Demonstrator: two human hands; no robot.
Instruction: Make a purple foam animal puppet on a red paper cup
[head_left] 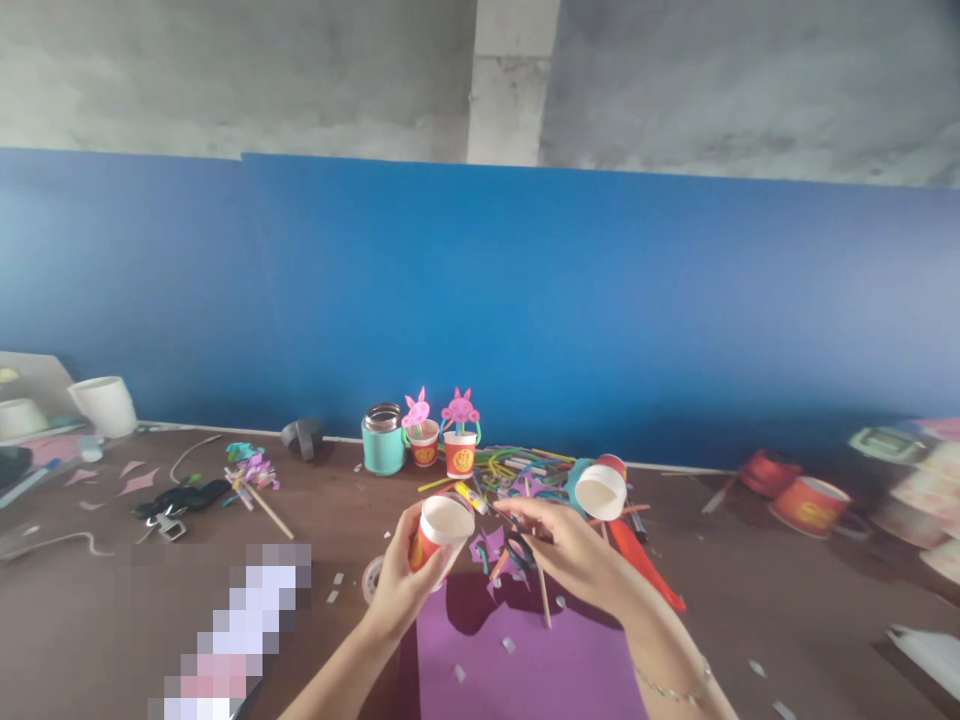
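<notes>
My left hand (396,590) is wrapped round a red and white paper cup (447,520), whose open mouth tilts toward me. To its right, my right hand (574,548) holds scissors with dark handles (518,550), partly hidden by the fingers. The blades point toward the cup and stay apart from it. Below both hands lies a purple sheet (525,660) with small white scraps on it. Purple paper cuttings (491,545) and a wooden stick (544,598) are just under the right hand. A roll of tape (373,578) shows beside my left hand.
Two decorated cups with pink paper figures (460,455) stand at the back by a teal jar (384,445). Coloured strips (517,462) pile up beside them. Another paper cup (601,492) lies at the right, near a red strip (646,565). A blue partition (480,300) borders the table.
</notes>
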